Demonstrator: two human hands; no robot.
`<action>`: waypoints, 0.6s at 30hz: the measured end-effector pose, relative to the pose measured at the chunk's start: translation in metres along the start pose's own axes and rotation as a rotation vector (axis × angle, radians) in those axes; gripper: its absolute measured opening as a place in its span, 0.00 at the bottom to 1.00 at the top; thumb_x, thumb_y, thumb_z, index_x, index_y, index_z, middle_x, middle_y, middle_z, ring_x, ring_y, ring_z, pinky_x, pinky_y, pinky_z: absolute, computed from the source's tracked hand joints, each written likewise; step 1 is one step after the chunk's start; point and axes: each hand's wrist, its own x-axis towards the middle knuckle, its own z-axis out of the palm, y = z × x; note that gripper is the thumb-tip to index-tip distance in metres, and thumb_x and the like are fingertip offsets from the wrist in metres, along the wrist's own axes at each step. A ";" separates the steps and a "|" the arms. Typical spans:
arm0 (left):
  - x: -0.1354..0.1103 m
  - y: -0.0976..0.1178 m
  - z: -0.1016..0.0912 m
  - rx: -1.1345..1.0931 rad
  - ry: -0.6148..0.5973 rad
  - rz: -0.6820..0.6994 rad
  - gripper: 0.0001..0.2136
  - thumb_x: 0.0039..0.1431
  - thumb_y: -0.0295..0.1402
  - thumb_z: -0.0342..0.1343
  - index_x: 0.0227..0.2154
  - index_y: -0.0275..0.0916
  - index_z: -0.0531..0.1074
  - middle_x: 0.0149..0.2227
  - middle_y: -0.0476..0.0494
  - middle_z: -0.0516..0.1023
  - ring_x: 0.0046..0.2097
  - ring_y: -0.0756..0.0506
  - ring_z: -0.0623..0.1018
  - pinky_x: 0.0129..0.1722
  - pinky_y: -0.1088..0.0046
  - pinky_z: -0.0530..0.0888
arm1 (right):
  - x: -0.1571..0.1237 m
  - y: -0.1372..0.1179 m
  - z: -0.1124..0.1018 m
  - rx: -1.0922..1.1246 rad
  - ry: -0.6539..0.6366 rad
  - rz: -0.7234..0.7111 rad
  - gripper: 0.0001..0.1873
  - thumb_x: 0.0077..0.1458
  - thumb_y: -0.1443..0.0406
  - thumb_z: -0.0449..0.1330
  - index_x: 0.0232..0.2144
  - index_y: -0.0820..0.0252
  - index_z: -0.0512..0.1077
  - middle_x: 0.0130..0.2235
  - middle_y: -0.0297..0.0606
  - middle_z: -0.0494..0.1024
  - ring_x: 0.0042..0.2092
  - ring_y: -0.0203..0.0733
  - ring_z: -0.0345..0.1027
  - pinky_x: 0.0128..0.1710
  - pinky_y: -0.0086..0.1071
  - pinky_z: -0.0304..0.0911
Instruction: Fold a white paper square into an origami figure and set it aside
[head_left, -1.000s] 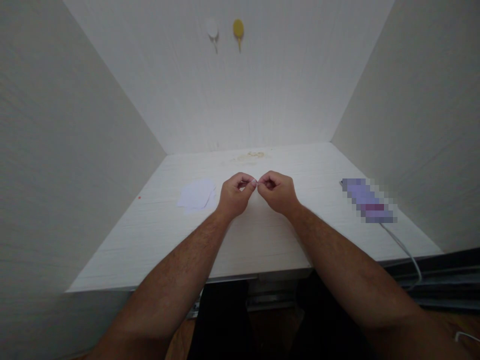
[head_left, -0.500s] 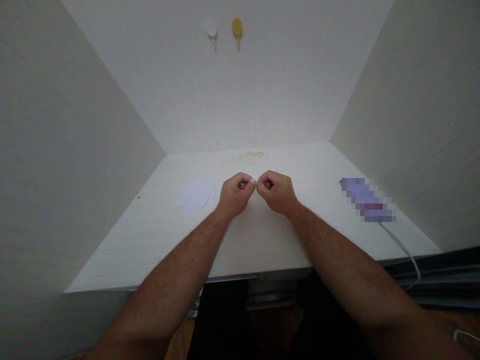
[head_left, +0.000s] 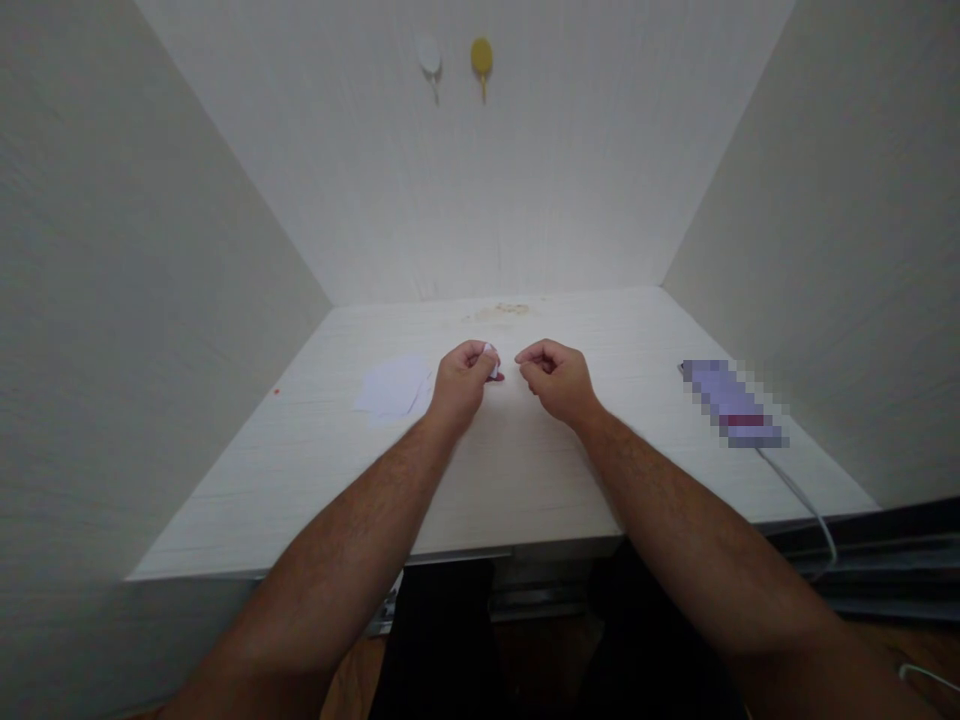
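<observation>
My left hand [head_left: 460,382] is closed above the white table, pinching a small white piece of paper [head_left: 490,360] between thumb and fingers. Just under those fingertips shows a small dark red spot [head_left: 496,378]; whether it is held or lies on the table I cannot tell. A short gap to the right, my right hand [head_left: 559,378] has its thumb and index finger apart, with nothing visible between them. Left of my left hand, white paper sheets [head_left: 391,387] lie in a loose stack on the table [head_left: 517,470].
A blurred flat purple object [head_left: 724,395] with a white cable [head_left: 799,490] lies at the right. White [head_left: 430,55] and yellow [head_left: 481,56] hooks hang on the back wall. A tiny red speck [head_left: 277,392] is near the left edge. Panels rise on both sides.
My hands, fingertips together before, have come apart. The white piece stays in my left hand, which moved slightly left, and my right fingers have opened. The dark red spot has come into sight.
</observation>
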 end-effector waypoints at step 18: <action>-0.010 0.006 0.007 0.117 -0.092 0.002 0.13 0.44 0.33 0.67 0.33 0.35 0.74 0.25 0.48 0.78 0.27 0.51 0.75 0.29 0.75 0.71 | 0.004 -0.006 -0.004 0.015 0.006 0.099 0.08 0.47 0.61 0.61 0.23 0.61 0.71 0.17 0.29 0.69 0.18 0.30 0.57 0.19 0.26 0.53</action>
